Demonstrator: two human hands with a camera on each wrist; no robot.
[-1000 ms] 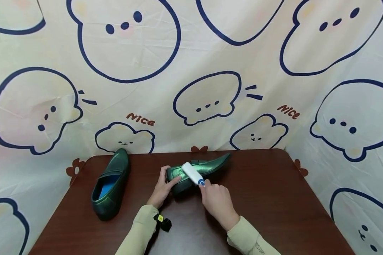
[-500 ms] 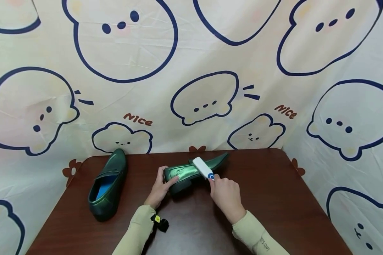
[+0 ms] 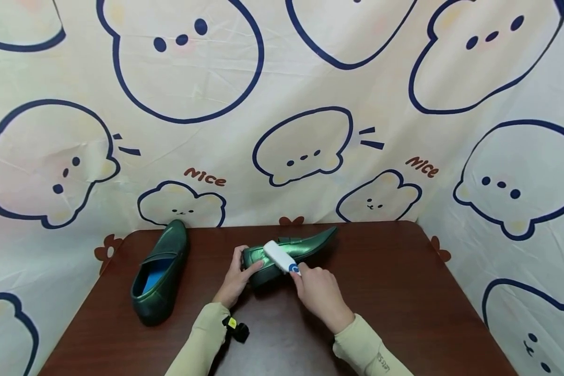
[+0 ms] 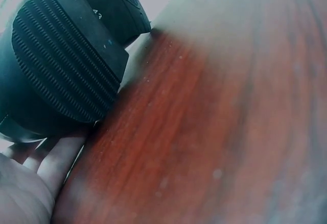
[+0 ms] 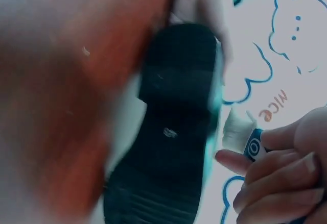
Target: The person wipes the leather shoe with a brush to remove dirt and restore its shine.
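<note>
A shiny green loafer (image 3: 316, 243) lies tipped on its side near the back of the table, toe toward the right. My left hand (image 3: 235, 282) grips its heel end, thumb on the near side and fingers behind. In the left wrist view the ridged black sole (image 4: 66, 55) rises above the palm. My right hand (image 3: 324, 295) holds a white brush (image 3: 278, 255) by its blue handle, its head laid over the loafer's side near the heel. Pale bristles show beside the shoe in the right wrist view, where the dark outsole (image 5: 168, 127) faces the camera.
The matching green loafer (image 3: 156, 309) with a blue insole stands upright on the left of the brown table (image 3: 404, 292). A cream cloth (image 3: 305, 68) with bear drawings hangs behind the table and along both sides.
The brush and right hand went right toward the toe, then came back left toward the heel. My left hand keeps its hold on the loafer, which stays in place.
</note>
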